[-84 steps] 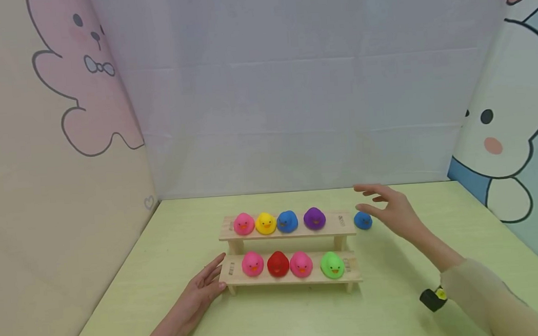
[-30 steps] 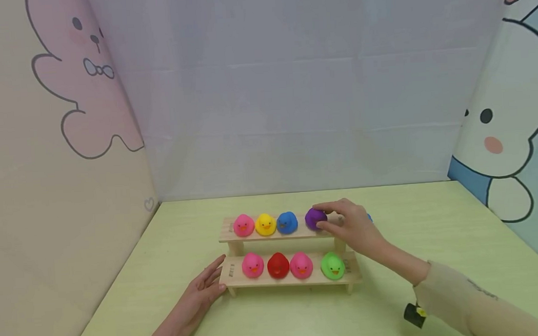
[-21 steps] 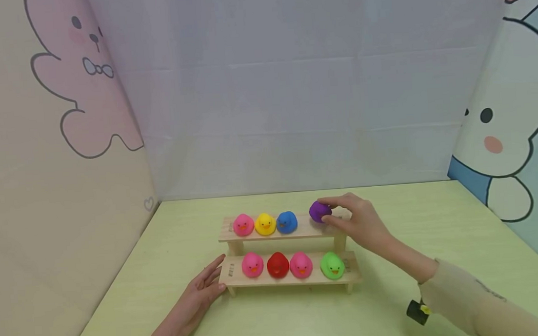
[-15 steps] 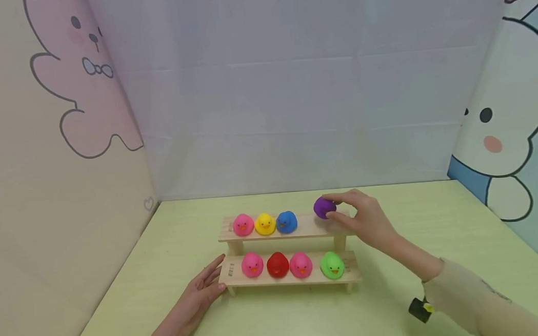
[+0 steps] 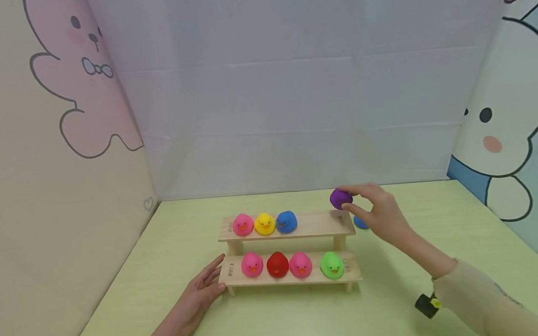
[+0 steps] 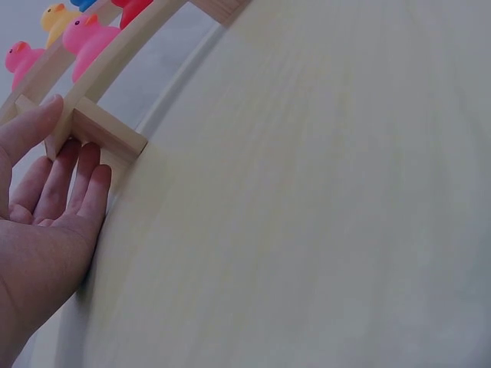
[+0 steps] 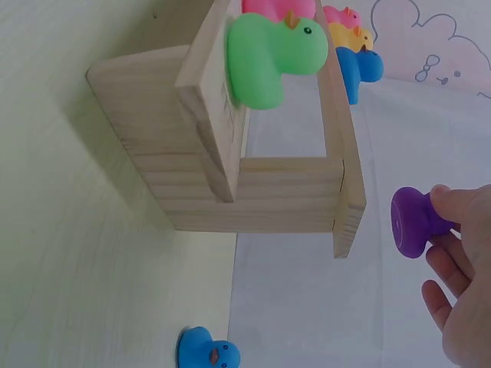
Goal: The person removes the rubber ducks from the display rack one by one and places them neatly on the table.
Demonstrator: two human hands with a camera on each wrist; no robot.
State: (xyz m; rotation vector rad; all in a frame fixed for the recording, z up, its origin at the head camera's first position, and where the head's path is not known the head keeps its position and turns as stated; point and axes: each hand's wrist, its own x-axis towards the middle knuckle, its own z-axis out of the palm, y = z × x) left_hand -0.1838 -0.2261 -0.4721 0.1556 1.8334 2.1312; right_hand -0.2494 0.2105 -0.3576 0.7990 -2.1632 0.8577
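Fingertips (image 5: 354,189) and thumb of the right hand (image 5: 385,215) pinch a purple rubber duck (image 5: 340,199), held off the boards.
It should be light, soft and a bit springy (a hard squeeze would likely only dent it), so a gentle hold around the body suits. Below these fingers sits a blue duck (image 7: 201,351) on the table (image 5: 278,316); lower and leftward, a two-tier wooden stand (image 5: 316,224); farther left, the left hand (image 5: 200,291), fingers loosely spread, touches its end.

Pale green table (image 5: 172,246), plain grey backdrop (image 5: 292,94), pink cartoon bear (image 5: 94,106) at left, white cartoon rabbit (image 5: 510,96) at right
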